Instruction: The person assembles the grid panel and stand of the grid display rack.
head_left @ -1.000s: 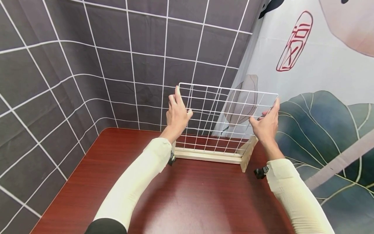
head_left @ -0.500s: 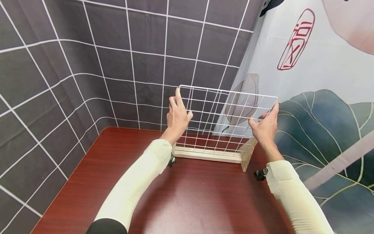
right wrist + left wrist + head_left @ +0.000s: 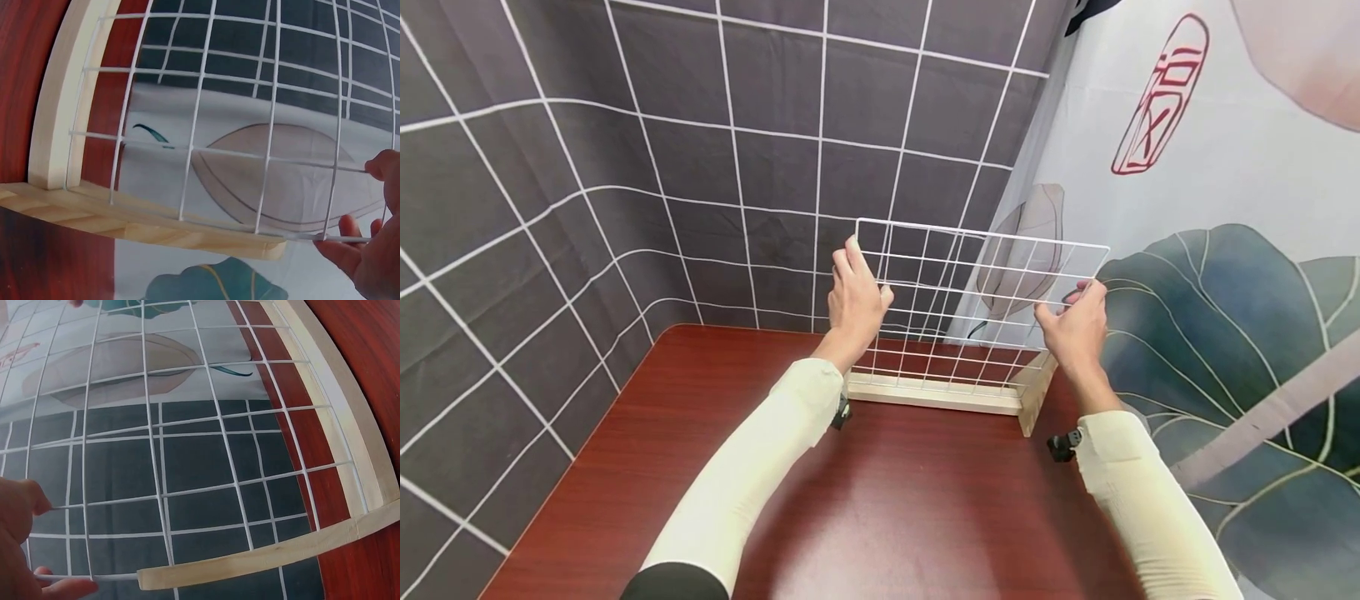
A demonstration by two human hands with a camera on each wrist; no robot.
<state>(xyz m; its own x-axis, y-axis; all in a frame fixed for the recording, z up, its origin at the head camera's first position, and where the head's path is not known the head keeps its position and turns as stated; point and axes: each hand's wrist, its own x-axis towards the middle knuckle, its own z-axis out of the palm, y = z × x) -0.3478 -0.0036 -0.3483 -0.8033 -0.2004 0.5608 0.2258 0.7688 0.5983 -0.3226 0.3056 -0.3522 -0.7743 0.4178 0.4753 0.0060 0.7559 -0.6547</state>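
A white wire grid panel (image 3: 958, 265) stands upright, leaning back slightly, with its lower edge in a pale wooden base (image 3: 936, 395). My left hand (image 3: 856, 298) grips the panel's left side, fingers around the edge wire and thumb on the front. On the opposite side my right hand (image 3: 1077, 323) holds the edge in the same way, a little below the top corner. In the left wrist view, a wooden side piece (image 3: 250, 562) runs along the grid's edge. The right wrist view has the other side piece (image 3: 144, 222) beside the grid, below my fingers.
The base stands on a reddish-brown table (image 3: 880, 500) near its back edge. Behind it hangs a dark grey cloth (image 3: 775, 167) with white lines. A white printed cloth (image 3: 1247, 183) hangs at the right. Small black wrist cameras (image 3: 1063, 447) sit at the cuffs.
The panel's top edge has come down slightly. My right hand has slid a little lower along its side, below the corner. The left hand's fingertips also sit a bit lower.
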